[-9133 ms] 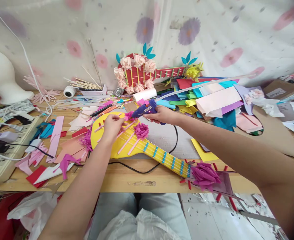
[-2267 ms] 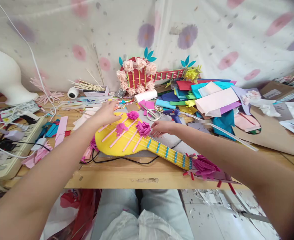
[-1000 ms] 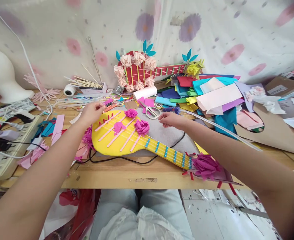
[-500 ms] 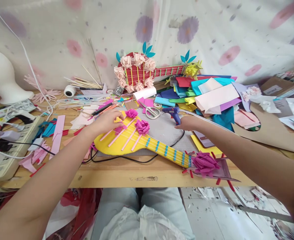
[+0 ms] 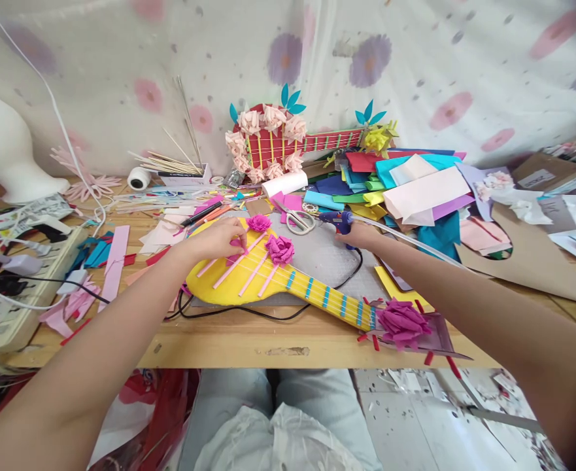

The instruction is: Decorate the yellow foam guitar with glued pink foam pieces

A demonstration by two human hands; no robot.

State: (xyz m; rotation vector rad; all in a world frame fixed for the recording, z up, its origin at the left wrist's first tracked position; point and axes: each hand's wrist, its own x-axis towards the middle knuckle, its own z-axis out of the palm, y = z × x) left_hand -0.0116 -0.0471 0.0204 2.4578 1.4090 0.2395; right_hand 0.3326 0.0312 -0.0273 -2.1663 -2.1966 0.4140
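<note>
A yellow paper guitar (image 5: pixel 229 278) lies on the wooden table, crossed by pink strips and strings, with a magenta paper rose (image 5: pixel 280 249) and a smaller one (image 5: pixel 259 222) on its body. My left hand (image 5: pixel 215 239) rests on the body with its fingertips pinching a small pink paper piece (image 5: pixel 240 245). My right hand (image 5: pixel 360 233) closes around the handle of a blue glue gun (image 5: pixel 339 221) behind the guitar's neck. A large magenta flower (image 5: pixel 401 322) sits at the guitar's head end.
Scissors (image 5: pixel 297 221) lie beside the glue gun. A stack of coloured paper sheets (image 5: pixel 405 186) fills the back right, a red paper guitar (image 5: pixel 278 144) leans on the curtain, a black cord (image 5: pixel 248 310) loops under the yellow guitar, and a power strip (image 5: pixel 8 288) sits left.
My right hand has moved back to the glue gun and gripped it. My left hand has shifted slightly onto the pink piece on the guitar body.
</note>
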